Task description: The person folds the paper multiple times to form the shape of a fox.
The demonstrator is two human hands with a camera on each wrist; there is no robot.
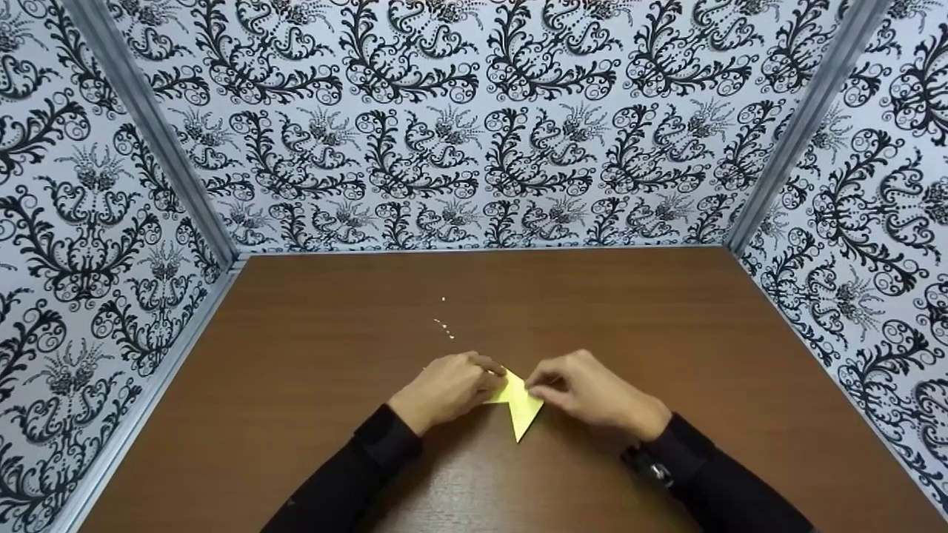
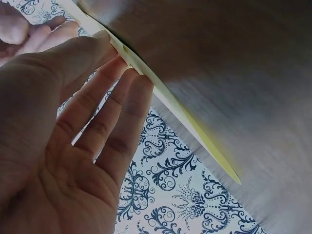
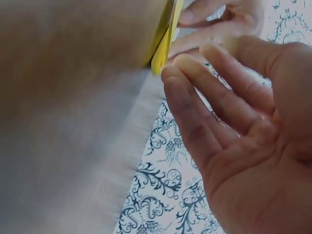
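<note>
A piece of yellow paper (image 1: 524,414), folded into pointed shapes, lies on the brown table between my hands. My left hand (image 1: 453,386) rests on its left part, hiding some of it; in the left wrist view, nearly straight fingers (image 2: 124,109) and the thumb touch the thin pale-yellow paper (image 2: 195,129). At the right edge, the thumb and index finger of my right hand (image 1: 596,394) pinch the sheet. One sharp point of the paper faces me, uncovered. Only the edge of the yellow paper (image 3: 167,44) shows past the right hand's fingertips (image 3: 187,66) in the right wrist view.
Several tiny pale scraps (image 1: 444,326) are scattered on the brown table (image 1: 629,311) beyond the left hand. Patterned black-and-white walls (image 1: 444,148) enclose the back and sides, with grey metal posts (image 1: 807,122) at the corners.
</note>
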